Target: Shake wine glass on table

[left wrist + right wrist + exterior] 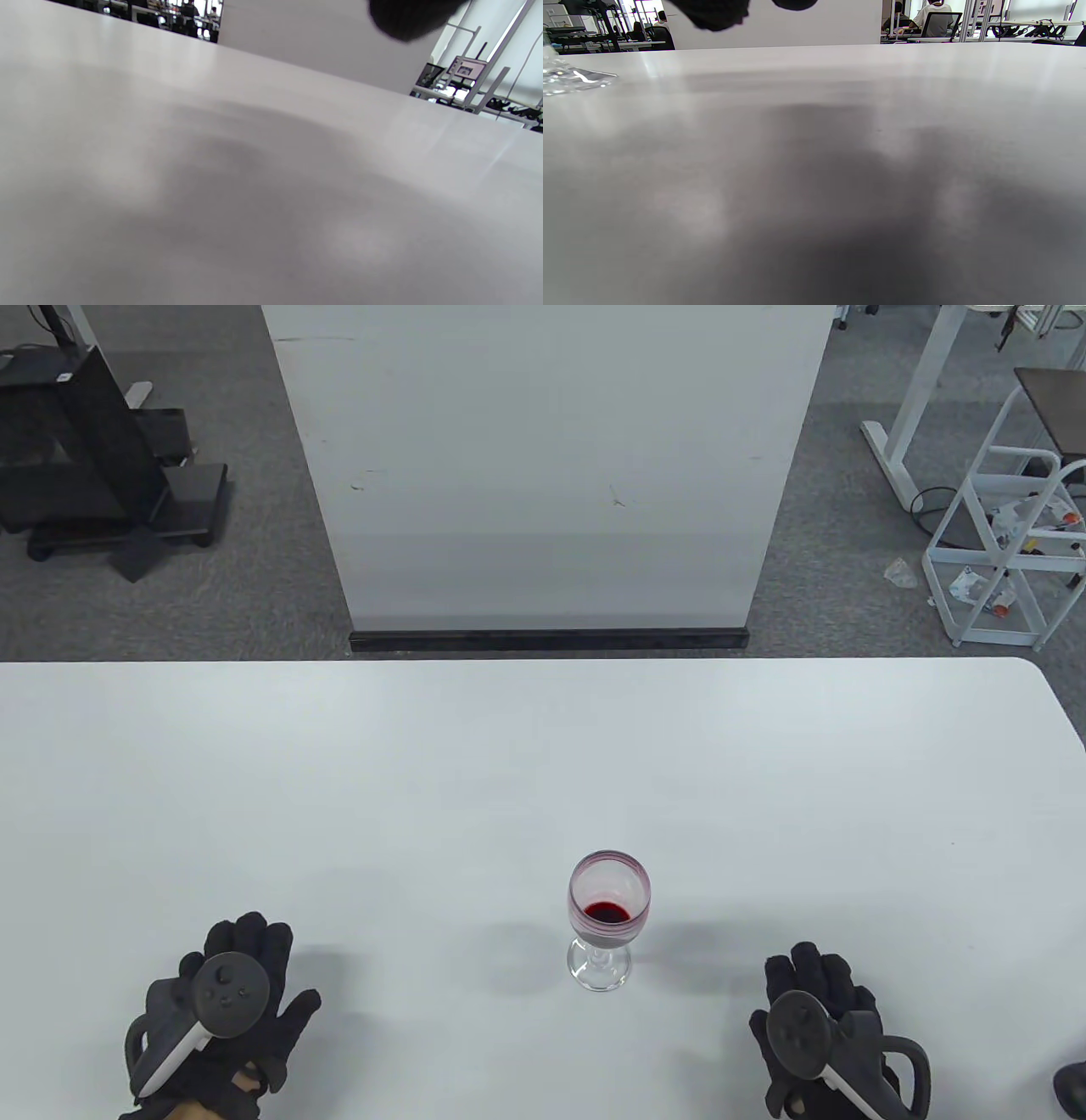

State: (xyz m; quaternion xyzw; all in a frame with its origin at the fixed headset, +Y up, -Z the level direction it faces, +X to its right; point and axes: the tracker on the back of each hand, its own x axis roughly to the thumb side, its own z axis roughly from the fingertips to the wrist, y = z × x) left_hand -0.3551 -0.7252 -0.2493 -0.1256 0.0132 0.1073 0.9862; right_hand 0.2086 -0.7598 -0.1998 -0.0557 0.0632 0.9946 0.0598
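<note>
Both grips, left hand [222, 1010] and right hand [827, 1035], lie empty beside one wine glass [607, 920].

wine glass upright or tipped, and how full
Upright: the wine glass stands on its base on the table. Nearly empty, with only a small pool of red wine at the bottom of the bowl.

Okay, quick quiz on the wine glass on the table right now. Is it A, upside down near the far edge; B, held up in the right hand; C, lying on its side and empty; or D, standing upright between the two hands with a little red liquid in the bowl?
D: the wine glass stands upright on the table, apart from the left hand and the right hand, with red liquid pooled low in its bowl.
</note>
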